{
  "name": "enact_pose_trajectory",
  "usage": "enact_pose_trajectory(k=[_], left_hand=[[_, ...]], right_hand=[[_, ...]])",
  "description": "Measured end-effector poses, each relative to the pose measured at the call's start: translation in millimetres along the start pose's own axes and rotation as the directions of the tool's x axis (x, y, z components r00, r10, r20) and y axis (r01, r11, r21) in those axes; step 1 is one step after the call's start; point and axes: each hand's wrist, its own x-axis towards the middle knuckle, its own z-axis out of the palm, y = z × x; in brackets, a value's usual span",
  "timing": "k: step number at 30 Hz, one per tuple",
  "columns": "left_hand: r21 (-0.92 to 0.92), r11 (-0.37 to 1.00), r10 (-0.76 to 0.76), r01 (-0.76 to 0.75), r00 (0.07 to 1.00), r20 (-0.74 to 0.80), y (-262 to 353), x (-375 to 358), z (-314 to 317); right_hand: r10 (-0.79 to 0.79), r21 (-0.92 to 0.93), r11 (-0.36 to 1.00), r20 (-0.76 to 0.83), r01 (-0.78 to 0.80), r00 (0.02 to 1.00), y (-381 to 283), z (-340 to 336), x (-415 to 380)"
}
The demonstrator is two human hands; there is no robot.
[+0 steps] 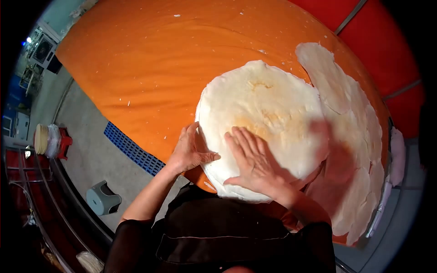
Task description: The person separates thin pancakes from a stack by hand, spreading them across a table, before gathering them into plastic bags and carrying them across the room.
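Observation:
A round pile of thin, pale flatbreads [282, 150] with toasted brown patches lies on the orange cloth in front of me. My right hand [252, 159] rests flat on the top sheet, fingers stretched out. At the pile's left edge is my left hand [189, 150], its thumb apart from the fingers and touching the rim; nothing is clearly pinched in it. To the right, more flatbreads [359, 132] are spread out overlapping one another, partly in shadow.
The orange cloth [136, 59] has small white scraps on it. A blue slatted mat [132, 148] shows below its left edge. On the floor at left stand a grey stool [104, 199] and a red stool [65, 143] bearing a round stack. Red panels [378, 54] border the right.

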Motion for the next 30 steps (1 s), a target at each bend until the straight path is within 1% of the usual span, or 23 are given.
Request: enact_pose_trajectory(k=[2,3,4,6,7,8,9,11,12,14,15,18,21,22,24,25,26,27,28,29,30], left_hand=[[0.075,0.982,0.18,-0.175,0.981,-0.07,-7.9,-0.7,-1.9],[0.116,0.959,0.271,-0.259,0.957,-0.101,-11.7,-0.3,-2.7],[-0.043,0.956,0.286,-0.29,0.955,-0.077,-13.5,1.5,-3.9],[-0.352,0.88,0.327,-0.319,0.944,-0.036,-13.6,7.0,-6.7],[-0.387,0.875,0.305,-0.291,0.952,-0.026,-9.6,7.3,-6.8],[-0.422,0.868,0.282,-0.261,0.959,-0.015,-3.3,6.6,-6.7],[-0.455,0.86,0.258,-0.231,0.966,-0.002,0.6,6.9,-6.3],[-0.507,0.816,0.333,-0.276,0.943,0.022,-1.3,12.2,-4.0],[-0.533,0.794,0.366,-0.293,0.93,0.033,-0.9,13.3,-3.1],[-0.673,0.689,0.376,-0.269,0.926,0.014,10.6,9.4,-0.9],[-0.734,0.629,0.379,-0.255,0.925,0.003,15.0,7.9,-0.4],[-0.731,0.648,0.384,-0.214,0.921,0.071,13.2,9.9,-1.7],[-0.83,0.498,0.363,-0.251,0.93,-0.063,14.8,8.4,6.4],[-0.847,0.473,0.325,-0.24,0.942,-0.085,14.0,7.5,11.2],[-0.879,0.419,0.245,-0.225,0.961,-0.129,11.6,6.6,20.3],[-0.885,0.443,0.192,-0.139,0.98,-0.058,12.4,7.0,20.9],[-0.885,0.462,0.136,-0.052,0.991,0.013,13.2,7.4,21.2],[-0.879,0.476,0.08,0.035,0.993,0.083,14.2,7.7,21.8],[-0.877,0.481,0.108,0.011,0.992,0.072,15.1,6.8,23.8],[-0.88,0.473,0.098,0.04,0.99,0.097,15.2,7.5,23.5],[-0.883,0.465,0.087,0.068,0.989,0.122,14.7,8.3,23.1]], right_hand=[[0.108,0.011,0.994,-0.001,-0.108,0.994,-6.0,-13.0,-4.7],[0.16,0.015,0.987,-0.003,-0.16,0.987,-7.7,-18.9,-6.4],[0.163,0.091,0.984,-0.109,-0.153,0.981,-7.3,-24.2,-6.9],[0.259,0.185,0.953,-0.082,-0.24,0.963,5.4,-32.8,-13.3],[0.304,0.232,0.931,-0.068,-0.281,0.95,9.3,-35.1,-15.6],[0.291,0.23,0.945,-0.256,-0.234,0.922,9.3,-35.0,-16.4],[0.28,0.165,0.956,-0.27,-0.242,0.921,6.8,-37.0,-16.8],[0.26,0.037,0.965,-0.289,-0.261,0.921,-1.6,-38.9,-16.4],[0.262,-0.015,0.962,-0.224,-0.272,0.939,-6.3,-32.6,-17.0],[0.216,-0.059,0.97,-0.227,-0.235,0.95,-12.2,-18.8,-15.2],[0.191,-0.081,0.973,-0.228,-0.214,0.955,-12.2,-13.6,-15.1],[0.27,-0.001,0.962,-0.165,-0.274,0.949,-10.1,-18.8,-16.2],[0.335,0.136,0.938,-0.134,-0.317,0.933,-15.7,-29.0,-18.1],[0.353,0.189,0.926,-0.127,-0.327,0.927,-16.4,-30.6,-18.9],[0.327,0.216,0.937,-0.263,-0.275,0.908,-7.5,-25.1,-21.5],[0.313,0.228,0.942,-0.329,-0.247,0.891,-3.9,-22.1,-22.1],[0.289,0.166,0.956,-0.378,-0.242,0.88,-3.9,-20.6,-19.9],[0.308,0.14,0.951,-0.324,-0.277,0.895,-6.5,-19.6,-19.1],[0.329,0.111,0.944,-0.269,-0.31,0.905,-9.8,-18.3,-19.2],[0.349,0.081,0.937,-0.214,-0.339,0.912,-11.7,-17.7,-19.5],[0.346,0.089,0.938,-0.196,-0.335,0.917,-8.8,-13.6,-19.5]])
